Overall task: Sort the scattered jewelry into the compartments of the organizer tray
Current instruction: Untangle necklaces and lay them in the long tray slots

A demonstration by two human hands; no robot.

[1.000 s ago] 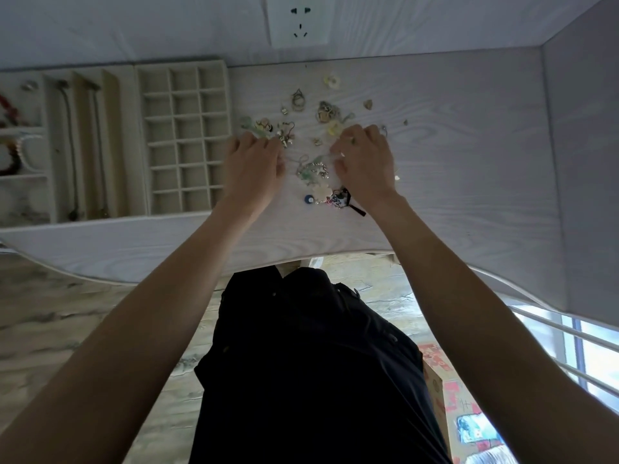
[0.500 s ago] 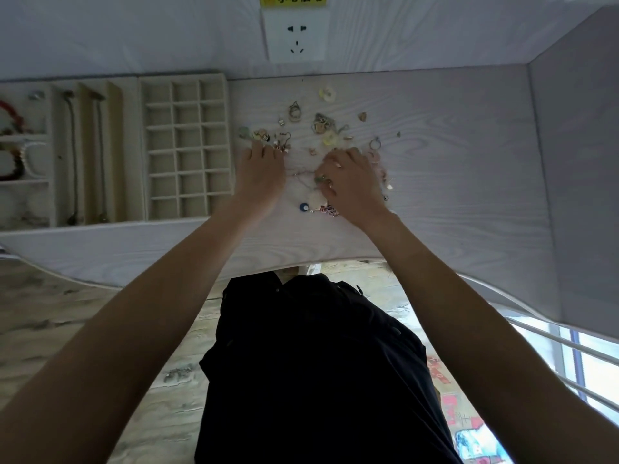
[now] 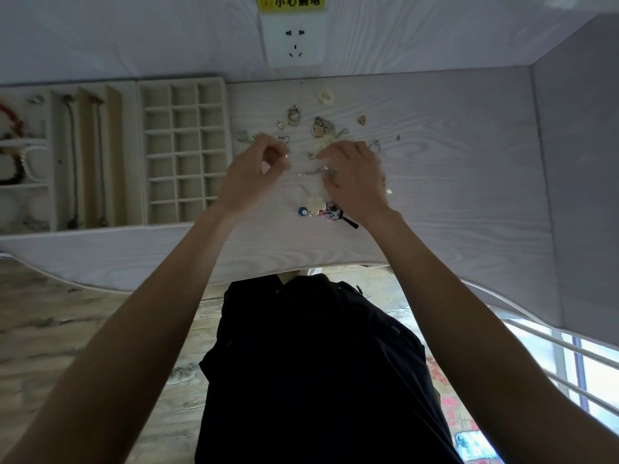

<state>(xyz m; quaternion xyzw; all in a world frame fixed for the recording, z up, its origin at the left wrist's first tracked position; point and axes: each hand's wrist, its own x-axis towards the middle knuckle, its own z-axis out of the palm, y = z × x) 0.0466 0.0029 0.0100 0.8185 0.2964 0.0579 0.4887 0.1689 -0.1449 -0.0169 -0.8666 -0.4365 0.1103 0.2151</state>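
Note:
Scattered jewelry (image 3: 321, 127) lies on the pale wooden desk, right of the cream organizer tray (image 3: 140, 152). The tray's grid of small compartments looks bare. My left hand (image 3: 251, 175) hovers just right of the tray, its thumb and forefinger pinching a small silver piece (image 3: 287, 156). My right hand (image 3: 356, 177) is curled over the middle of the pile and holds one end of a thin silver chain (image 3: 310, 172), which stretches left towards my left hand. Nearer to me lie a blue bead (image 3: 303, 211), a white flower piece (image 3: 315, 204) and a red patterned charm (image 3: 331, 212).
The tray's long slots hold necklaces (image 3: 72, 155), and bracelets (image 3: 15, 123) fill the far-left sections. A wall socket (image 3: 294, 41) sits behind the desk, and a side panel (image 3: 576, 162) closes off the right. The desk's front edge (image 3: 167, 262) curves towards me.
Both hands rose from lying over the pile to pinching. The left hand curled its fingers on a small piece, and the right hand pulled a chain out to the left.

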